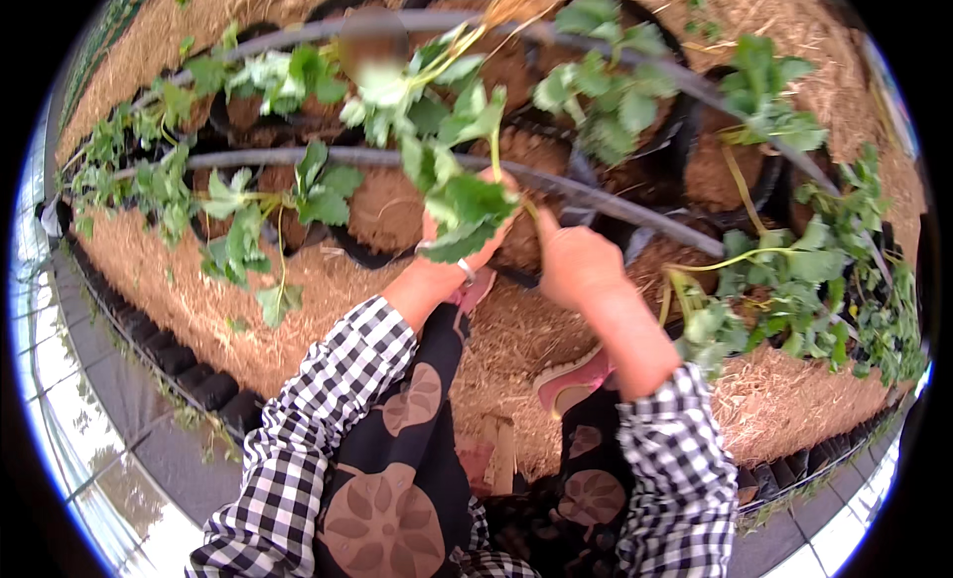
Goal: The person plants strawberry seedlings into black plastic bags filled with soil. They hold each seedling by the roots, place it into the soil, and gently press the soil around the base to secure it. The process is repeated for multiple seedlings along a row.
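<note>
My left hand (488,243) is at a soil-filled black grow bag, a ring or band at its wrist. A green strawberry-like leaf (473,209) covers most of its fingers, so its grip is hidden. Close on its right, my right hand (584,261) is curled with the index finger stretched toward the soil (521,239). A yellowish stem (530,208) runs down beside that fingertip; whether the fingers pinch it is unclear. More leaves of the plant (465,120) rise above both hands, crossing a grey pipe (555,182).
Rows of black grow bags (372,258) with leafy plants (595,101) curve left and right. A second grey pipe (298,36) lies farther off. Straw-strewn ground (536,332) is between my pink shoes (569,384). Black pots (193,377) line the lower left edge.
</note>
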`<state>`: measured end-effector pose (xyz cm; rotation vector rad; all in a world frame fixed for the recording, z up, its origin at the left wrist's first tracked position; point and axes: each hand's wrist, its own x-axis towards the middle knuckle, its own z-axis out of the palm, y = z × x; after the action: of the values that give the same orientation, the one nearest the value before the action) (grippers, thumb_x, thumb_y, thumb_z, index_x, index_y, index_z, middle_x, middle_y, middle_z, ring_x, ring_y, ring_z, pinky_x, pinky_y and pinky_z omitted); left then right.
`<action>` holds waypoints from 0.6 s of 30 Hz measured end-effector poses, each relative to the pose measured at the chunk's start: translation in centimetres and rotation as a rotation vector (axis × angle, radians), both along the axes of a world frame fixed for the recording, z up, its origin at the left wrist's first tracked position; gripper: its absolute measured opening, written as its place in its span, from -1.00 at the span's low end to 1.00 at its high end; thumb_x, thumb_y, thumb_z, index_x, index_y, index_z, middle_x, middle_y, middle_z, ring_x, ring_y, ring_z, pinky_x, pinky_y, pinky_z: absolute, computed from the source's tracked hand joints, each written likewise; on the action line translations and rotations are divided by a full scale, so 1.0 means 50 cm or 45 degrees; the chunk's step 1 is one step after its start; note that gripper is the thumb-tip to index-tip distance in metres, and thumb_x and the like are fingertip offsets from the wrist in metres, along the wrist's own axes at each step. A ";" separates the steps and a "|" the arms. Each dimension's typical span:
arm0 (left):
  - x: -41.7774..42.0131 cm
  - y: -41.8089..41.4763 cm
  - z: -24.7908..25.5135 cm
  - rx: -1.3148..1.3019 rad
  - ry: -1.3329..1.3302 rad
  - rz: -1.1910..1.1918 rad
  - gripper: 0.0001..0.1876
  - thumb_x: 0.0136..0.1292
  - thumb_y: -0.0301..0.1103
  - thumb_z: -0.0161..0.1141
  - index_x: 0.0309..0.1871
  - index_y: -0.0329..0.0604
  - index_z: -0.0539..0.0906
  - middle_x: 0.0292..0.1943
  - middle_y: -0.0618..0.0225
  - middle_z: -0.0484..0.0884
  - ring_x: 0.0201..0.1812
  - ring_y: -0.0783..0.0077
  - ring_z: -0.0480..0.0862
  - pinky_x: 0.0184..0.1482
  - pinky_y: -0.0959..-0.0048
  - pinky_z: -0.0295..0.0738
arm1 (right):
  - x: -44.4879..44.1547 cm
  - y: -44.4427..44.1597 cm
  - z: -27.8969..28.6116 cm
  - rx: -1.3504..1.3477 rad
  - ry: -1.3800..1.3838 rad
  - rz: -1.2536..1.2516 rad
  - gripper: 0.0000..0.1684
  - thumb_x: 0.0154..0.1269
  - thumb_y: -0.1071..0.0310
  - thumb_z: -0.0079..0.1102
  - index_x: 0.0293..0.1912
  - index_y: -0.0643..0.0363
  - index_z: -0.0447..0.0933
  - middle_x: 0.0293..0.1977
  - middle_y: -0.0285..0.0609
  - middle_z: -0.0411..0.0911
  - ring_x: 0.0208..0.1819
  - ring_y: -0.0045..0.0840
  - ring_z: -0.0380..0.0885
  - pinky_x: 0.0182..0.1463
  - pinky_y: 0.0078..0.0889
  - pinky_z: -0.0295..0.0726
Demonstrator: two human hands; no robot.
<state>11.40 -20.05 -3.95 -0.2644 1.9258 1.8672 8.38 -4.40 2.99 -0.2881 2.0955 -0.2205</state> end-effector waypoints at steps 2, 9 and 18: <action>-0.020 0.003 0.019 0.021 0.037 -0.111 -0.78 0.26 -0.33 -0.04 -0.16 -0.32 0.43 -0.27 0.30 0.50 -0.24 0.40 0.51 -0.16 0.48 0.45 | 0.009 0.010 -0.018 -0.032 0.052 -0.023 -0.27 -0.02 0.44 0.05 0.21 0.11 0.12 -0.30 0.07 0.56 -0.21 -0.14 0.56 -0.15 -0.18 0.55; -0.017 0.008 0.015 -0.252 0.209 -0.128 -0.87 0.20 -0.54 -0.03 -0.20 -0.36 0.44 -0.35 0.28 0.49 -0.31 0.48 0.48 -0.27 0.52 0.43 | -0.002 0.048 0.046 -0.069 0.090 -0.102 -0.18 0.03 0.46 -0.05 0.31 -0.17 -0.01 -0.29 0.14 0.55 -0.22 -0.12 0.57 -0.16 -0.15 0.53; -0.018 0.013 0.028 -0.189 0.246 -0.007 -0.91 0.11 -0.47 0.13 -0.32 -0.24 0.50 -0.51 0.36 0.51 -0.46 0.55 0.48 -0.38 0.52 0.40 | -0.003 0.038 0.021 -0.069 0.276 0.121 -0.09 -0.01 0.48 0.00 0.34 -0.25 -0.05 -0.49 0.03 0.56 -0.38 -0.18 0.59 -0.29 -0.22 0.54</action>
<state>10.51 -19.40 -2.53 -0.1278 2.1961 1.8057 8.21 -2.52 4.06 -0.4603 2.2854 -0.1964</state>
